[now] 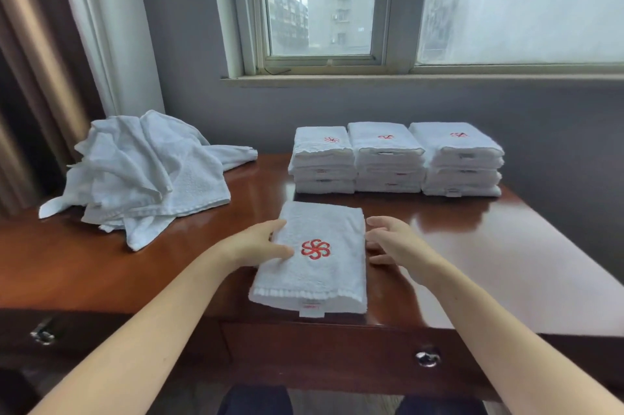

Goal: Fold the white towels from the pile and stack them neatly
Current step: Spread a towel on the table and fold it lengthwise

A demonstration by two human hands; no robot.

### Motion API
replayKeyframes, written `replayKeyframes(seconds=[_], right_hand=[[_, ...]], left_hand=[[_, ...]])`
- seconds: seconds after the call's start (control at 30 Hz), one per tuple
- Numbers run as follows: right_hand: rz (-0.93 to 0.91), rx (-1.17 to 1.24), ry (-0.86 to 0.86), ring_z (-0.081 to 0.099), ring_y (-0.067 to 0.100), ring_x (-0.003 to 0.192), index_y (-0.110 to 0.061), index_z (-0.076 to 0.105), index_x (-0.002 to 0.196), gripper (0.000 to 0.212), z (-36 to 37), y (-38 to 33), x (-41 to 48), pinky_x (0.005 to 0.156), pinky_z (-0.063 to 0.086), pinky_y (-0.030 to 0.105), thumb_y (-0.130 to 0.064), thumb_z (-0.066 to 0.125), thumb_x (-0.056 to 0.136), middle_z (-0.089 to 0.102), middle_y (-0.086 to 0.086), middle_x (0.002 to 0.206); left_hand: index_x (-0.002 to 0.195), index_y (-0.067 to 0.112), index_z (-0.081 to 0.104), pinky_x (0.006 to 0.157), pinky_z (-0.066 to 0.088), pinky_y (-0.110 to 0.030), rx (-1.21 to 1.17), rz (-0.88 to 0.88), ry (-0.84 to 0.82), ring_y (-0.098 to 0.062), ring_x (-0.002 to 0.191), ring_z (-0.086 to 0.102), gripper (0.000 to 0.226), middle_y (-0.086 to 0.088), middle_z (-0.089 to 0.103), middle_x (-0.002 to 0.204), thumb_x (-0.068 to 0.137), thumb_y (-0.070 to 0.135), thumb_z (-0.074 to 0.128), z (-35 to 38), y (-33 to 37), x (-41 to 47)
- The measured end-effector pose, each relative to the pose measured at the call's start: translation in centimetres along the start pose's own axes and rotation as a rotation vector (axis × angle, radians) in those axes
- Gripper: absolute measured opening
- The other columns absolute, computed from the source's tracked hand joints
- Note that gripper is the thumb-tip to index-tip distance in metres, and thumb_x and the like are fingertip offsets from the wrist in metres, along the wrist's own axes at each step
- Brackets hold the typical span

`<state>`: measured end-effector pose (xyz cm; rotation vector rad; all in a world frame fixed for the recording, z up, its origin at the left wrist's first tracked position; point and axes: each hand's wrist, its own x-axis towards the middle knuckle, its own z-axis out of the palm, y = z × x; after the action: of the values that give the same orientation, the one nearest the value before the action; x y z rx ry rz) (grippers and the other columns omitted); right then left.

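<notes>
A folded white towel (324,266) with a red flower emblem lies at the front middle of the wooden desk (506,262). My left hand (260,244) grips its left edge, thumb on top and fingers tucked under. My right hand (388,242) is at its right edge, fingertips hidden under or beside the towel. A loose pile of unfolded white towels (141,175) sits at the back left. Three neat stacks of folded towels (388,158) stand in a row at the back of the desk.
The desk stands against a grey wall under a window (324,2). Curtains (67,43) hang at the left. Drawer fronts with metal knobs (427,357) face me below the desk's front edge. Bare desk surface lies to the right of the folded towel.
</notes>
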<state>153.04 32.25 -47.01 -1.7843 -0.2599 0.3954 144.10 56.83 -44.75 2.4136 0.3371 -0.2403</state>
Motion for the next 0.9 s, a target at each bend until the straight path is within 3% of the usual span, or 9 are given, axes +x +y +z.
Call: replayKeyframes(seconds=[0.1, 0.2, 0.3, 0.43, 0.53, 0.63, 0.8, 0.9], right_hand=[[0.121, 0.021, -0.151, 0.057, 0.024, 0.116, -0.018, 0.042, 0.145, 0.057, -0.2, -0.5, -0.5, 0.068, 0.059, 0.032, -0.013, 0.06, 0.091, 0.055, 0.006, 0.134], [0.114, -0.017, -0.233, 0.057, 0.021, 0.112, -0.022, 0.036, 0.15, 0.065, -0.6, -0.6, -1.2, 0.072, 0.057, 0.031, -0.013, 0.061, 0.091, 0.051, 0.005, 0.142], [0.121, -0.029, -0.3, 0.062, 0.018, 0.102, -0.025, 0.03, 0.153, 0.072, -1.0, -0.4, -1.7, 0.071, 0.055, 0.029, -0.009, 0.062, 0.09, 0.057, 0.004, 0.134], [0.109, 0.069, -0.347, 0.066, 0.014, 0.081, -0.032, 0.029, 0.151, 0.08, -1.6, -0.2, -1.9, 0.068, 0.056, 0.029, 0.002, 0.062, 0.086, 0.069, 0.0, 0.107], [0.13, 0.153, -0.401, 0.066, 0.024, 0.093, -0.035, 0.026, 0.151, 0.088, -1.4, 0.0, -2.2, 0.075, 0.058, 0.036, 0.009, 0.061, 0.084, 0.069, 0.007, 0.12], [0.113, 0.185, -0.433, 0.066, 0.022, 0.096, -0.033, 0.026, 0.153, 0.089, -1.7, 0.4, -2.4, 0.076, 0.055, 0.034, 0.01, 0.062, 0.083, 0.067, 0.007, 0.126], [0.13, 0.177, -0.458, 0.068, 0.02, 0.085, -0.033, 0.03, 0.151, 0.086, -2.2, 0.6, -2.8, 0.068, 0.058, 0.031, 0.007, 0.065, 0.083, 0.071, 0.006, 0.115], [0.111, 0.155, -0.451, 0.069, 0.023, 0.094, -0.034, 0.035, 0.149, 0.085, -2.0, 1.0, -3.1, 0.074, 0.059, 0.037, 0.009, 0.066, 0.082, 0.072, 0.004, 0.111]], left_hand=[[0.154, 0.029, 0.028, 0.1, 0.047, -0.033, -0.26, -0.037, -0.179, -0.014, 0.12, 0.055, 0.074, 0.003, 0.051, 0.141, 0.091, 0.014, 0.064, -1.2, -0.1, -0.2], [0.151, 0.027, 0.033, 0.094, 0.054, -0.032, -0.433, -0.031, -0.29, -0.018, 0.112, 0.066, 0.074, 0.003, 0.067, 0.124, 0.089, -0.001, 0.061, -1.7, -0.6, -0.4], [0.149, 0.026, 0.036, 0.093, 0.054, -0.029, -0.549, 0.008, -0.364, -0.015, 0.114, 0.065, 0.074, 0.005, 0.07, 0.121, 0.088, -0.006, 0.06, -1.4, -1.2, -0.6], [0.148, 0.025, 0.039, 0.093, 0.054, -0.032, -0.703, 0.051, -0.395, -0.019, 0.119, 0.063, 0.078, -0.002, 0.067, 0.128, 0.083, -0.012, 0.06, -1.2, -2.1, -0.5], [0.148, 0.026, 0.038, 0.091, 0.055, -0.034, -0.747, 0.062, -0.432, -0.024, 0.12, 0.062, 0.079, -0.008, 0.065, 0.129, 0.083, -0.013, 0.061, -0.9, -2.7, -0.7], [0.144, 0.028, 0.04, 0.086, 0.056, -0.029, -0.775, 0.09, -0.433, -0.023, 0.119, 0.062, 0.073, -0.009, 0.067, 0.127, 0.085, -0.009, 0.063, -0.8, -3.0, -1.1], [0.143, 0.028, 0.044, 0.086, 0.057, -0.031, -0.735, 0.098, -0.354, -0.022, 0.115, 0.065, 0.07, -0.01, 0.067, 0.125, 0.086, -0.007, 0.065, -0.4, -3.1, -2.1], [0.148, 0.026, 0.041, 0.091, 0.056, -0.04, -0.722, 0.113, -0.303, -0.019, 0.117, 0.064, 0.076, -0.007, 0.056, 0.135, 0.085, -0.009, 0.066, 0.0, -3.3, -2.6]])
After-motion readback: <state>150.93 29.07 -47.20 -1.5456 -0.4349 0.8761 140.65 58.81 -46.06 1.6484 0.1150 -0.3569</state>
